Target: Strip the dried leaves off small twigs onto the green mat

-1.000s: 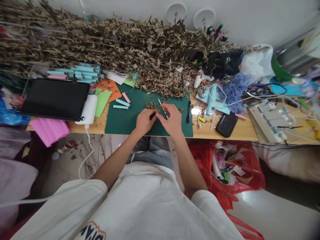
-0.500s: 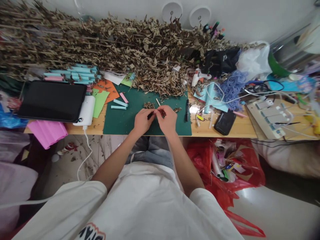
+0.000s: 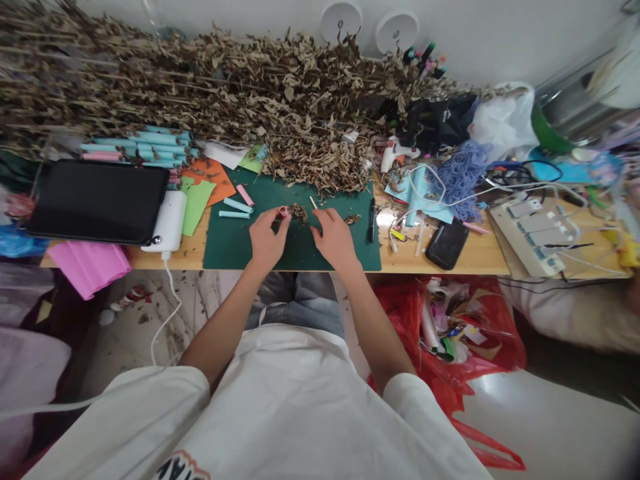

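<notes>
My left hand [image 3: 267, 237] pinches a small pink paper tube [image 3: 285, 212] between thumb and fingertips, its end turned up. Just right of it lies a little heap of crumbled dry leaves [image 3: 299, 212] on the green cutting mat [image 3: 230, 247]. My right hand [image 3: 334, 237] is apart from the left, fingers curled low over the mat. A thin pale stick [image 3: 313, 202] pokes out past those fingers; its other end is hidden under the hand. Two blue paper tubes [image 3: 235, 214] and a pink paper tube [image 3: 245, 195] lie at the mat's left.
Dried leafy stalks [image 3: 200, 87] are piled along the back. A black tablet [image 3: 100, 200] and white power bank [image 3: 167, 223] sit left, near stacked blue rolls [image 3: 157, 140]. Rightward are a black pen [image 3: 373, 220], glue gun [image 3: 397, 153], black phone [image 3: 447, 245] and power strip [image 3: 530, 233].
My hands were together over the mat and have parted. The left has moved left with the pink paper tube, now in clear sight; the right keeps near the stick. The view shifted slightly.
</notes>
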A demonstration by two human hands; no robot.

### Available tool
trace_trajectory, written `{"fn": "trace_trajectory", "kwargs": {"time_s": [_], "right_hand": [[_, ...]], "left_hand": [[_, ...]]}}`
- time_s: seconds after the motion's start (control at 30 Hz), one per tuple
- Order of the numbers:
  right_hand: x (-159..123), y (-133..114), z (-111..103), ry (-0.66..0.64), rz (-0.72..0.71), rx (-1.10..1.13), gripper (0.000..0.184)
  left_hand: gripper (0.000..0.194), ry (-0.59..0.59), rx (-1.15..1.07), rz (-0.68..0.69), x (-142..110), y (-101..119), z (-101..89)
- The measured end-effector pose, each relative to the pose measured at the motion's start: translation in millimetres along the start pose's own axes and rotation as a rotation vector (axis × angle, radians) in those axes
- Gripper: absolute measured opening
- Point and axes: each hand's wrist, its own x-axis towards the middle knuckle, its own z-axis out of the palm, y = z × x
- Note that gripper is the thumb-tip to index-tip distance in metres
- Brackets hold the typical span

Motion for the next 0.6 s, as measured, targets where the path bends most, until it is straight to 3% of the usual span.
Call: {"fn": "trace_trajectory", "kwargs": {"time_s": [0.1,0.3,0.47,0.6], "right_hand": [[6.0,-0.3,7.7,-0.091,-0.032,-0.027,0.030],[23.5,0.8,27.6,-0.099,-0.003,-0.062,0.022],[35.4,11.3,28.3,0.053,0.009,0.108,0.021],[33.7,16.6,19.9,0.152,0.135,0.374,0.013]], "left_hand": [[0.016,-0.023,-0.014,-0.027,2.4,-1.2,-3.8],[0.017,-0.047,-0.005,-0.020,1.9,-4.0,-1.3],[0.019,-0.076,0.016,-0.004,0.2,-4.1,1.4],[0.017,-0.128,0.034,0.042,-3.1,2.9,6.1]]}}
